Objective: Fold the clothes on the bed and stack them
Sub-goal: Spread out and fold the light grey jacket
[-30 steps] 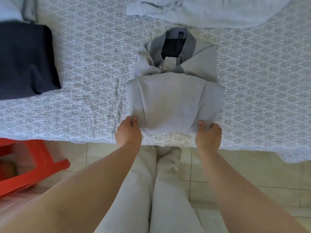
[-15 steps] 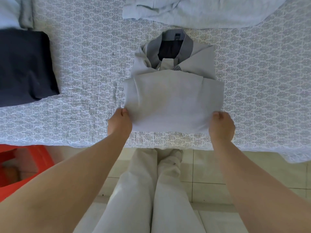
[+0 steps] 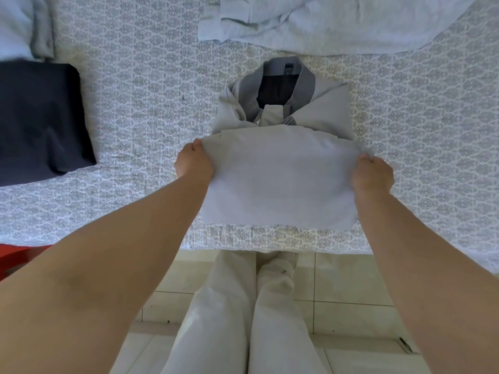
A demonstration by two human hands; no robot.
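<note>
The left hand (image 3: 194,161) has its fingers curled over the left corner of the folded flap of a pale grey shirt (image 3: 278,182), thumb on top, pinching the cloth. The right hand (image 3: 374,177) grips the flap's right corner the same way, fingers bent round the edge and mostly hidden under the fabric. The flap hangs stretched between the two hands, its upper edge at 12 o'clock from the knuckles, its lower fold toward 6 o'clock near the edge of the bed (image 3: 140,125).

At 12 o'clock from the flap lies the shirt's top part, flat on the bed, with a darker grey ribbed collar (image 3: 303,85) open over a dark inner lining. A small tag sits at the back of the collar; its writing is too small to read.

The shirt is plain, smooth, folded to a rough rectangle with sides tucked in.

At 9 o'clock, well apart, a folded dark navy garment (image 3: 40,120) rests on the patterned bedcover. At 12 to 1 o'clock, a crumpled light blue garment (image 3: 337,22) lies unfolded. At 10 o'clock, another light blue cloth (image 3: 19,25) lies in the corner. Pale trousers (image 3: 237,306) and a tiled floor (image 3: 345,282) show at 6 o'clock, and a red object (image 3: 16,257) at 8 o'clock.
</note>
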